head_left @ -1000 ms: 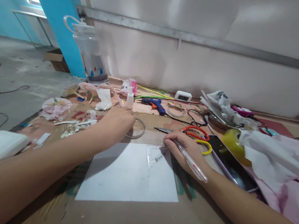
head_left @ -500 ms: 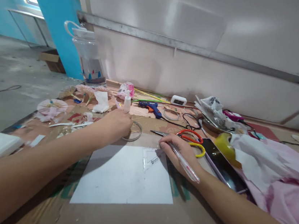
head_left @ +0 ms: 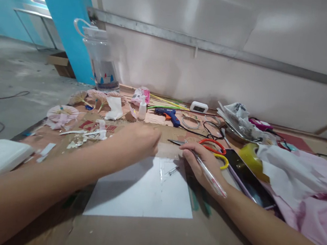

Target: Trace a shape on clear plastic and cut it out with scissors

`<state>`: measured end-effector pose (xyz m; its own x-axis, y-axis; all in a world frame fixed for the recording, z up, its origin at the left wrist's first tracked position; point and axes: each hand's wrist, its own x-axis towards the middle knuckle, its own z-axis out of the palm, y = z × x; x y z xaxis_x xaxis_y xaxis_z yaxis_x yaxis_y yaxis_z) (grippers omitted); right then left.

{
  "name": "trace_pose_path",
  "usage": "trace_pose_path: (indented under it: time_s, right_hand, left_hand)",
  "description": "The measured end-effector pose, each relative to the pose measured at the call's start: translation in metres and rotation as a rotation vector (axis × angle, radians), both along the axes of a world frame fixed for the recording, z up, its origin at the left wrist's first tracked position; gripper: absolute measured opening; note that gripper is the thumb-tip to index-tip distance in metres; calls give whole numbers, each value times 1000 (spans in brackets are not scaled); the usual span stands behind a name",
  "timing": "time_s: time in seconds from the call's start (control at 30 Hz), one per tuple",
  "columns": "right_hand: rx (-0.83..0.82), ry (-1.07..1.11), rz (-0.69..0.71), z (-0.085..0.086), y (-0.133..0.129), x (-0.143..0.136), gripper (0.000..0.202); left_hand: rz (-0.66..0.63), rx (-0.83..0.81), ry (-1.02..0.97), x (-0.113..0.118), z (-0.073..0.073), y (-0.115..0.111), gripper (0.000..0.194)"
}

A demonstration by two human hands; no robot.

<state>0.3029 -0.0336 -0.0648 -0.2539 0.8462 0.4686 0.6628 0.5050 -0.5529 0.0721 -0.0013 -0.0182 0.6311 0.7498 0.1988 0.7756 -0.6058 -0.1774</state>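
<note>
Pen (head_left: pixel 210 178), one, in the head view: clamped in the right hand's (head_left: pixel 199 160) grip at the far right corner of one white sheet (head_left: pixel 139 199). Near the sheet's far edge, left hand (head_left: pixel 141 140) curled in, inner side hidden, impossible to tell if clamped on something. Can count one clear set square (head_left: pixel 162 171) on the sheet, one pair of scissors (head_left: pixel 176 142) beside the right hand.

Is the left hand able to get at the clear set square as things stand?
Probably yes: the left hand is close to the set square, with nothing visible blocking between them; whether that hand holds anything is unclear.
</note>
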Motion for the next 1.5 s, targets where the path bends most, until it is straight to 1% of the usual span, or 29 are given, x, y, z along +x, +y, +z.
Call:
trace_pose_path:
  time_s: [0.07,0.2,0.33,0.4,0.53,0.6,0.67,0.73,0.83,0.9,1.0,1.1,1.17,1.3,1.4,1.5]
  right_hand:
    - [27,-6,14,0,0,0,19]
    - [66,-24,104,-1,2,1,18]
    - [82,-60,178,-1,2,-1,16]
    - [76,-64,187,0,1,-1,14]
    - [100,-60,209,-1,0,-1,10]
    - [119,-82,228,-4,1,-1,11]
    - [132,-116,221,-7,3,0,12]
    - [146,-148,184,-11,6,2,12]
    - [153,-156,126,-16,12,4,12]
    - [128,-146,102,-18,14,6,11]
    - [74,-154,93,-20,17,6,11]
    - [40,-175,101,-22,18,6,12]
    - [23,-186,105,-22,18,6,11]
    - [2,-175,69,-17,14,4,11]
    - [-15,-91,14,-9,7,2,17]
    - [-92,22,17,-4,1,0,26]
  left_hand:
    - [-49,-17,-79,9,-6,-12,14]
    - [-80,-24,-135,19,-12,-26,14]
    - [-103,-36,-149,21,-16,-27,13]
    - [-116,-27,-150,22,-22,-26,12]
    - [-160,-5,-138,25,-39,-24,11]
    - [-165,-9,-127,25,-43,-23,13]
    - [-168,-16,-116,24,-40,-25,15]
    - [-163,-11,-92,23,-30,-31,15]
    - [-112,21,21,25,-15,-50,15]
    - [-156,-32,103,30,-12,-66,22]
    - [-182,-75,220,38,-20,-83,40]
    - [-191,-92,259,41,-32,-86,49]
    - [-201,-104,260,41,-35,-83,51]
    - [-268,-67,246,39,-35,-78,48]
    - [-285,-45,249,39,-35,-77,47]
    - [-290,-22,255,39,-38,-78,48]
